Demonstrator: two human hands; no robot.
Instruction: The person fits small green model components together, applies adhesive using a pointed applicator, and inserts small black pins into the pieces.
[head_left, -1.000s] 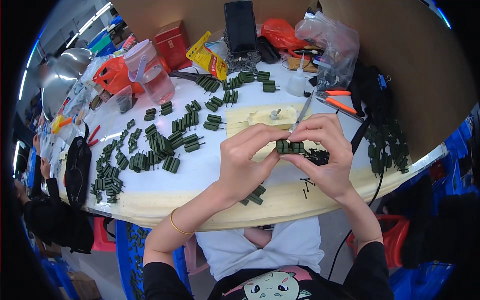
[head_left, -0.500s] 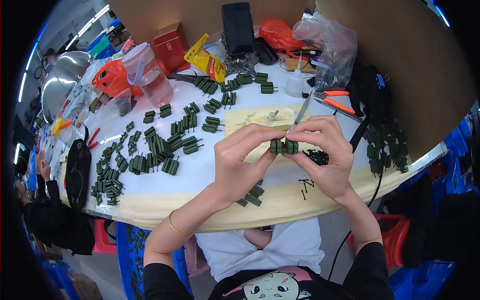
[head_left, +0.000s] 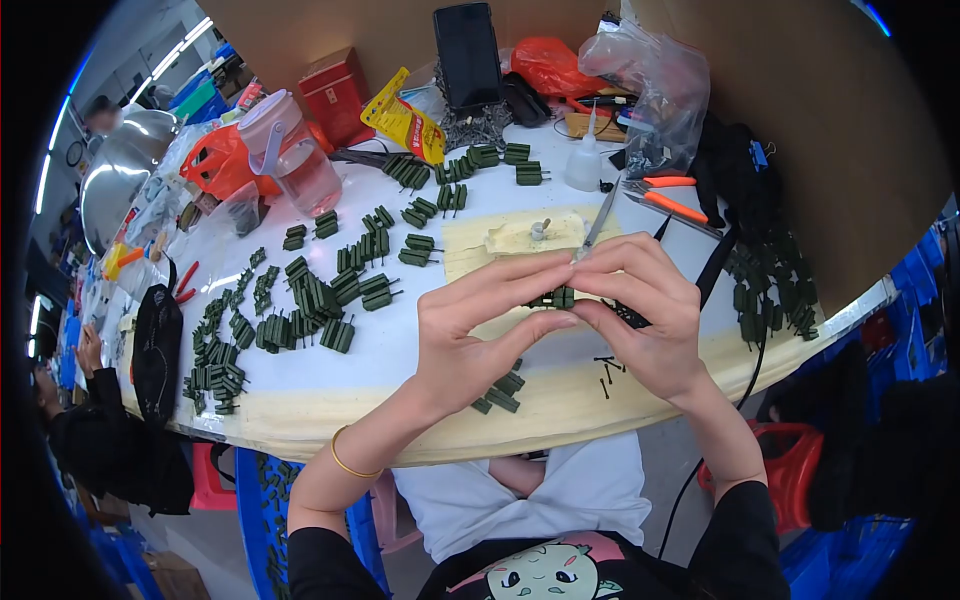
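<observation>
Green part sits between hands; yellow packet lettering is unreadable.

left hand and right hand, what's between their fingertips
A small dark green part, held by the left hand and the right hand, partly hidden; the head view shows it.

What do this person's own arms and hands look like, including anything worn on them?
The left hand and right hand are both ungloved. Black fabric sleeves end near the elbows, leaving the forearms uncovered. A thin, rounded, gold-coloured bangle circles the left forearm; no bangle or watch shows on the right.
</observation>
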